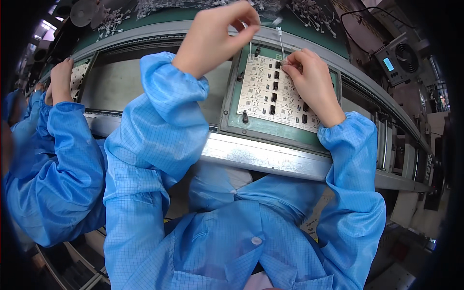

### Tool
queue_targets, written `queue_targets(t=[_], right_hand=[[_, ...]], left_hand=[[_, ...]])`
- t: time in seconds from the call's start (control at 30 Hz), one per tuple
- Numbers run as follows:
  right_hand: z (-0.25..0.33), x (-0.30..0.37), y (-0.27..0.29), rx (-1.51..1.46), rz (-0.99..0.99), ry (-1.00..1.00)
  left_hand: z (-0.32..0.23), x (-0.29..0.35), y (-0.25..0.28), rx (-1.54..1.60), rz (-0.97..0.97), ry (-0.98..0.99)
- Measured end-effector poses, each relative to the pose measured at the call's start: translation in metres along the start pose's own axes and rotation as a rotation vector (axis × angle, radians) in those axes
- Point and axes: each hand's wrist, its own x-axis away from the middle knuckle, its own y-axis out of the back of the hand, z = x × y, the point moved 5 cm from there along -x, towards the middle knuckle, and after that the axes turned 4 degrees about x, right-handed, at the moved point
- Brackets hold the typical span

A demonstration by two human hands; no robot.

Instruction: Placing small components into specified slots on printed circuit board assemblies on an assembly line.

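Observation:
A panel of white printed circuit boards (258, 92) with rows of black connectors (274, 86) lies in a green fixture frame (232, 113) in front of me. My right hand (313, 82) is closed over the panel's top, its thumb and fingertips pinching a thin white cable (282, 44) beside the topmost black connector. The cable's white plug end stands up beyond my fingers. Above the panel's upper left corner, my left hand (217, 38) is raised, thumb and index finger together on a short white cable (250, 47). A pale plug near those fingertips is smeared by motion.
Piles of white cables (314, 17) lie on the green surface behind the rail. A metal rail (261, 154) runs along the near side. At right stands a device with a fan and lit display (388, 64). To the left, a co-worker's hand (61, 79) rests by another panel.

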Motion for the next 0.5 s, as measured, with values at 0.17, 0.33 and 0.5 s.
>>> queue_targets(t=[0.17, 0.33, 0.5], right_hand=[[0.005, 0.0, 0.004, 0.005, 0.016, 0.035], [0.009, 0.001, 0.004, 0.091, -0.072, 0.152], [0.008, -0.001, 0.005, 0.07, -0.061, 0.142]], left_hand=[[0.003, 0.014, -0.011, -0.214, 0.134, 0.008], [-0.004, 0.025, -0.026, -0.548, 0.307, -0.105], [-0.003, 0.029, -0.028, -0.542, 0.288, -0.14]])
